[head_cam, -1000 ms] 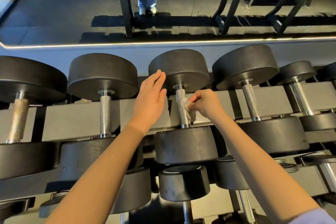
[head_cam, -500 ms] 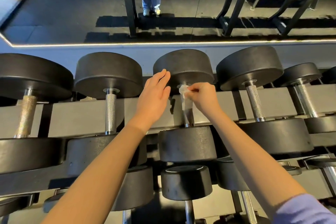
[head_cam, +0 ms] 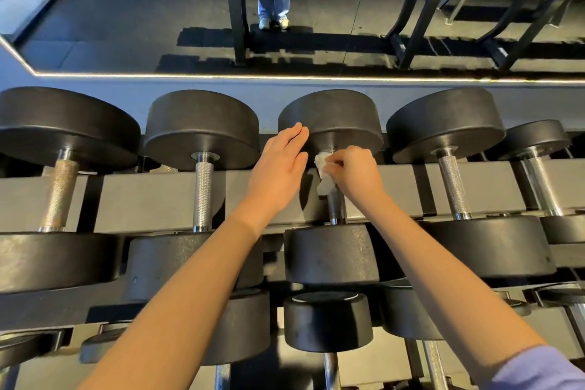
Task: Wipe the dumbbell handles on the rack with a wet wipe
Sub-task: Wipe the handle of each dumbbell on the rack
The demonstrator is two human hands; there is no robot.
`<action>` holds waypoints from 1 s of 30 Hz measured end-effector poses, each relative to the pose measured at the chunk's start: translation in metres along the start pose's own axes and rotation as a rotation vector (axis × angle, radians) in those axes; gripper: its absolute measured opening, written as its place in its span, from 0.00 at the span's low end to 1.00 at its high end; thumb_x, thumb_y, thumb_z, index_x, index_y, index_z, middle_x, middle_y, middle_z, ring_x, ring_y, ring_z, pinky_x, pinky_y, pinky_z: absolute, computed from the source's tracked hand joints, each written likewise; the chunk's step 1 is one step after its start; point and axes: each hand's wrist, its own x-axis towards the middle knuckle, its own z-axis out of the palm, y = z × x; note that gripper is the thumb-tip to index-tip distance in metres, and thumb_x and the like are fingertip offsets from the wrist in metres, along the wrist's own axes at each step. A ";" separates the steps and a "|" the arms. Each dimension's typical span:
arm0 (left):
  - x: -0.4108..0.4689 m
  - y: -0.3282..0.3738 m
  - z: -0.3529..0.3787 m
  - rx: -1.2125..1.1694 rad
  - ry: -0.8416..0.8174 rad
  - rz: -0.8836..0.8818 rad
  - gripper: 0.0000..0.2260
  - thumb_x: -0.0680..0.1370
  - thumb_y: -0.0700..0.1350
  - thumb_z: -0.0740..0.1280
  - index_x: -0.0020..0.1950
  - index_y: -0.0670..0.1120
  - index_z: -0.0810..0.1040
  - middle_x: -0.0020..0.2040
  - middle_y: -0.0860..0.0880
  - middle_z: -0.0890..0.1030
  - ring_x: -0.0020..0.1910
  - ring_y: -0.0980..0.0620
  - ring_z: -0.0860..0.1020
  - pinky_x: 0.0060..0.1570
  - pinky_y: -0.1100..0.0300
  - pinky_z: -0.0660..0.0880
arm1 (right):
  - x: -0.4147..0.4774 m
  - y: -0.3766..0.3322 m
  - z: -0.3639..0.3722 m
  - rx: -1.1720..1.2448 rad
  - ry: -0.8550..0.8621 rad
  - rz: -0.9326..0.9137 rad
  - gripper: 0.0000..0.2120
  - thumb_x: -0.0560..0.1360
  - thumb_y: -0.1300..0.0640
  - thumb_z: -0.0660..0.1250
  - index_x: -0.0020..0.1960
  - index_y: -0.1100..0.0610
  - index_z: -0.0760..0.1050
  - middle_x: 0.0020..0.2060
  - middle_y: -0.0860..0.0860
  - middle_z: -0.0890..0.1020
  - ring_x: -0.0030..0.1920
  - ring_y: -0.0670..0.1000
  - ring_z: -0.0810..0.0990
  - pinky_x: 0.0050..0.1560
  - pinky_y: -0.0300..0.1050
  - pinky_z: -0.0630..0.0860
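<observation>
Closest in, a purple sleeve (head_cam: 538, 367) was seen on the right arm, and the lower tier was loaded with smaller dumbbells (head_cam: 327, 321), none being touched. One level up, five or so bigger ones were laid side by side across the rack (head_cam: 152, 199) rails, handles running front to back. The wet wipe (head_cam: 323, 174) was pinched in the curled fingers of the right hand (head_cam: 354, 172) and pressed around the far end of the middle handle (head_cam: 336, 206), right under its far head (head_cam: 332, 117). The left hand (head_cam: 281, 168) was held flat, fingers straight and together, nothing gripped, fingertips laid against that same head, probably to steady it.

Progress-wise, only this one handle could be called in hand, and its near half was bare below the wipe. Whether the left neighbour handle (head_cam: 202, 190), the rusty-looking handle (head_cam: 60, 190) past it, or the right neighbour handle (head_cam: 452, 187) had been done couldn't be told, as no wet sheen was shown. So plenty was reckoned left, lower tier included. Furthest back, a mirror (head_cam: 126, 25) was mounted, with jeans-clad legs (head_cam: 273, 0) reflected in it
</observation>
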 end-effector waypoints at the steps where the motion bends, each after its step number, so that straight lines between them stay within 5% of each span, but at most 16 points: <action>1: 0.000 0.000 0.000 -0.002 -0.002 -0.004 0.21 0.83 0.46 0.54 0.77 0.51 0.58 0.76 0.55 0.59 0.74 0.56 0.57 0.66 0.67 0.54 | 0.001 0.003 0.001 -0.010 -0.034 0.012 0.07 0.75 0.59 0.67 0.49 0.60 0.82 0.46 0.57 0.83 0.50 0.57 0.80 0.48 0.43 0.72; 4: 0.000 0.000 0.000 -0.018 -0.002 -0.007 0.21 0.83 0.46 0.55 0.77 0.51 0.58 0.76 0.55 0.59 0.73 0.56 0.58 0.65 0.66 0.55 | 0.003 0.006 0.001 -0.197 -0.229 0.029 0.10 0.75 0.60 0.66 0.54 0.57 0.82 0.53 0.55 0.82 0.53 0.55 0.79 0.52 0.41 0.73; 9: -0.001 0.000 0.000 -0.025 -0.001 -0.001 0.21 0.83 0.46 0.55 0.77 0.52 0.58 0.76 0.56 0.59 0.73 0.57 0.57 0.64 0.67 0.55 | 0.007 0.009 -0.008 0.046 0.133 0.091 0.10 0.76 0.62 0.66 0.55 0.61 0.81 0.49 0.56 0.83 0.47 0.51 0.78 0.45 0.34 0.68; 13: -0.002 -0.001 0.003 -0.029 0.006 0.002 0.21 0.83 0.46 0.55 0.77 0.52 0.57 0.76 0.56 0.59 0.73 0.57 0.57 0.65 0.67 0.55 | -0.017 0.020 -0.017 -0.007 -0.128 0.062 0.03 0.73 0.62 0.70 0.46 0.59 0.81 0.40 0.54 0.81 0.40 0.47 0.75 0.33 0.29 0.65; 16: -0.002 -0.001 0.004 -0.033 0.018 0.003 0.22 0.83 0.46 0.55 0.77 0.51 0.57 0.76 0.55 0.59 0.73 0.57 0.57 0.66 0.67 0.54 | -0.021 0.024 -0.023 -0.007 -0.329 0.081 0.04 0.72 0.61 0.72 0.46 0.60 0.81 0.41 0.53 0.81 0.42 0.47 0.77 0.39 0.32 0.71; 19: -0.001 0.001 0.003 -0.026 0.016 -0.002 0.22 0.83 0.46 0.55 0.77 0.52 0.57 0.76 0.55 0.58 0.74 0.56 0.56 0.66 0.66 0.53 | -0.005 0.020 -0.019 0.078 -0.145 0.137 0.02 0.72 0.64 0.70 0.43 0.58 0.80 0.40 0.53 0.81 0.42 0.50 0.79 0.43 0.38 0.72; 23: -0.003 0.004 0.002 -0.022 -0.021 -0.024 0.23 0.83 0.47 0.56 0.77 0.52 0.56 0.77 0.56 0.57 0.74 0.57 0.56 0.66 0.66 0.53 | 0.004 0.018 -0.008 0.205 0.063 0.175 0.05 0.72 0.64 0.69 0.47 0.59 0.81 0.37 0.52 0.79 0.39 0.49 0.76 0.36 0.31 0.69; 26: -0.010 0.005 0.005 -0.054 0.043 -0.019 0.21 0.82 0.44 0.59 0.75 0.48 0.63 0.73 0.52 0.64 0.71 0.56 0.62 0.69 0.64 0.59 | -0.009 0.023 -0.016 0.201 -0.124 0.219 0.05 0.71 0.66 0.71 0.41 0.57 0.79 0.38 0.53 0.79 0.40 0.49 0.76 0.41 0.33 0.73; 30: -0.027 0.009 0.021 -0.196 -0.001 -0.062 0.15 0.80 0.42 0.62 0.67 0.45 0.73 0.57 0.52 0.72 0.54 0.58 0.72 0.54 0.68 0.68 | -0.029 0.024 -0.025 0.246 -0.328 0.254 0.06 0.69 0.68 0.73 0.46 0.64 0.81 0.42 0.57 0.83 0.41 0.51 0.81 0.47 0.41 0.78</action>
